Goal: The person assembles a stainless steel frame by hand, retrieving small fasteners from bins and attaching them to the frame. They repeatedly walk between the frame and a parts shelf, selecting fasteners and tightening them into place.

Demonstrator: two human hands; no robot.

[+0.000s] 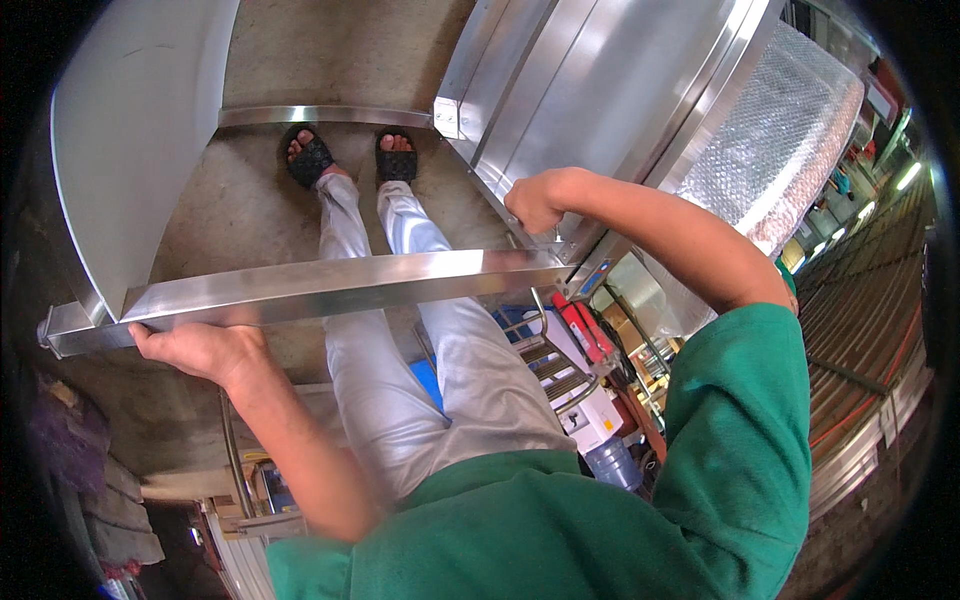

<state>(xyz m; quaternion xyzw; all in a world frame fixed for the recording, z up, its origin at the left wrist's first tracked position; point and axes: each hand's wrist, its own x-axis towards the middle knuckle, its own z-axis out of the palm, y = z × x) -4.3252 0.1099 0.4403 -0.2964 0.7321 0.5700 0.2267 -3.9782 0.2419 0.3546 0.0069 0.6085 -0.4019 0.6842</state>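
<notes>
The person stands inside a stainless steel frame (330, 285), looking down past grey trousers to sandalled feet (352, 155) on the concrete floor (240, 215). The left hand (195, 350) cups the near rail of the frame from below at its left end, fingers wrapped under the edge and hidden there. The right hand (535, 200) is curled into a fist on the edge of the right-hand steel panel (590, 90), close to where rail and panel meet at a corner. A curved steel sheet (130, 130) rises on the left, and a far rail (320, 115) crosses just beyond the toes.

Judging by both grips, the step in hand is steadying or shifting the frame from within. The next move seems to call for an even lift or push from both hands, keeping the rail level and the feet away from the lower edges. A bubble-wrapped piece (780, 130) leans behind the right panel.
</notes>
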